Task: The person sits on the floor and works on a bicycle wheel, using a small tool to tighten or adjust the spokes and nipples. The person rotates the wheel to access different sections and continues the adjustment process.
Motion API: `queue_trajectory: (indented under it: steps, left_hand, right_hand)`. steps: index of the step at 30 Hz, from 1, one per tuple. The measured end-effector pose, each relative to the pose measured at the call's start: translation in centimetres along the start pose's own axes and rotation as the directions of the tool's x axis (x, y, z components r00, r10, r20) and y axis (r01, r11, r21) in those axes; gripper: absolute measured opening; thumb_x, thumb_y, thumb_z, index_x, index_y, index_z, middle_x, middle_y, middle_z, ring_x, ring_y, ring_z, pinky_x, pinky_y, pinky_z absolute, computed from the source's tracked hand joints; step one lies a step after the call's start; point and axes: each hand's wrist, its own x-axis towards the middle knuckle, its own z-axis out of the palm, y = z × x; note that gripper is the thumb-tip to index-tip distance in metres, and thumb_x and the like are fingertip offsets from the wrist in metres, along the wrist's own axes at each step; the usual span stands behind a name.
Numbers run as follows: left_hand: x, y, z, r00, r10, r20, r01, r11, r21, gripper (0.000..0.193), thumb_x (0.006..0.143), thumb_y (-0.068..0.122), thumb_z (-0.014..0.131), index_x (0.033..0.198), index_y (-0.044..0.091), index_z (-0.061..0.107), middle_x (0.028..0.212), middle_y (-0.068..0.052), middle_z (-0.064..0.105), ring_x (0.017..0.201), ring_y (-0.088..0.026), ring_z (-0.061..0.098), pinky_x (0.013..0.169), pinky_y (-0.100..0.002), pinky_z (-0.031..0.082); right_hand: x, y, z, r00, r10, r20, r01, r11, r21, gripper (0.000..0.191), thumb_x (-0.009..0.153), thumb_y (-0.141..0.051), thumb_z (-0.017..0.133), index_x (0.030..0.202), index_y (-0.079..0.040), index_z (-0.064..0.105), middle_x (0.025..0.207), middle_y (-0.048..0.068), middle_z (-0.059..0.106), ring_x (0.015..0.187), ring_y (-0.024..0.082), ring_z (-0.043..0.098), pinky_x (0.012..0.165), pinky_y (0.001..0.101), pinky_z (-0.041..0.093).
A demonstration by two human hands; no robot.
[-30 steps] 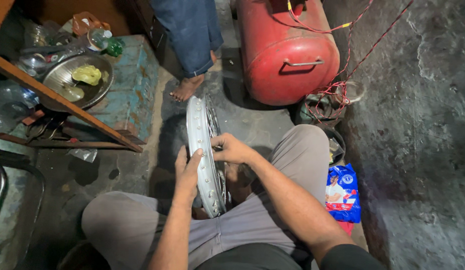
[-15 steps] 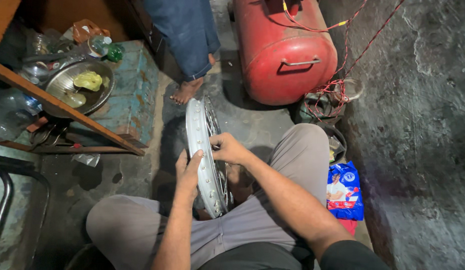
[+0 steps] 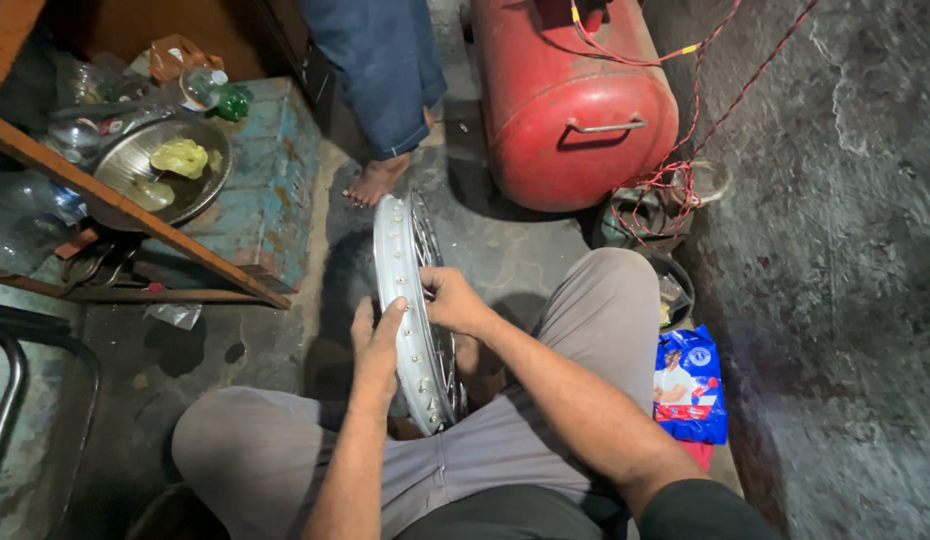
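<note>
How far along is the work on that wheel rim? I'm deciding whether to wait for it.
Done: spokes already sit laced inside the silver rim, which stands upright between the person's knees. In hand: the left hand steadies the rim's outer face while the right hand works at its edge among the spokes. Left: no tyre or tube is on the rim, and whether every spoke is fitted or tight cannot be told.

rim (image 3: pixel 400 300): top leans a bit further from the tank vs 1 s ago
left hand (image 3: pixel 377 345): creeps slightly up the rim, fingers now over its edge
right hand (image 3: pixel 455 300): barely shifts, thumb nearer left hand
view: drifts slightly
</note>
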Motion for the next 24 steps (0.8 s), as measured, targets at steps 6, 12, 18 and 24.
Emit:
queue_trajectory:
  steps: [6,12,18,24]
  left_hand:
    - [-0.7,-1.3,-0.7,0.998,-0.050,0.041,0.053,0.996,-0.070,0.042,0.097,0.029,0.064,0.125,-0.001,0.062,0.107,-0.008,0.069,0.094,-0.014,0.063,0.081,-0.030,0.051]
    - [0.8,-3.7,-4.1,0.969,-0.132,0.211,0.182,0.954,-0.237,0.049,0.097,0.031,0.058,0.131,-0.003,0.065,0.117,-0.009,0.073,0.106,-0.016,0.067,0.094,-0.029,0.052]
    - [2.6,-7.1,-7.1,0.912,-0.142,0.386,0.205,0.970,-0.128,0.041,0.092,0.004,0.068,0.133,0.001,0.062,0.115,-0.003,0.070,0.099,-0.012,0.066,0.089,-0.031,0.054]
    - [3.3,-8.6,-7.8,0.911,-0.252,0.327,0.294,0.952,-0.088,0.029,0.093,0.001,0.066,0.122,-0.004,0.070,0.106,-0.008,0.075,0.090,-0.015,0.070,0.084,-0.031,0.057]
  right_hand:
    - [-0.1,-2.0,-0.3,0.997,-0.057,0.052,0.055,0.998,0.030,0.032,0.079,-0.006,0.080,0.108,0.002,0.072,0.097,0.001,0.074,0.092,0.007,0.064,0.084,0.0274,0.055]
    - [0.0,-2.9,-2.6,0.986,0.019,0.165,-0.013,0.999,-0.034,0.020,0.083,-0.004,0.079,0.096,0.000,0.065,0.080,-0.004,0.054,0.078,0.005,0.048,0.070,0.0252,0.044]
    - [0.4,-3.0,-3.2,0.998,0.033,0.057,-0.031,0.999,-0.034,0.008,0.085,-0.005,0.074,0.090,-0.002,0.069,0.073,-0.006,0.055,0.072,0.004,0.049,0.065,0.0240,0.043]
    - [0.4,-3.6,-3.1,0.998,0.055,0.043,-0.052,0.996,-0.068,0.009,0.083,-0.008,0.073,0.088,-0.001,0.070,0.074,-0.004,0.062,0.071,0.004,0.054,0.064,0.0244,0.046]
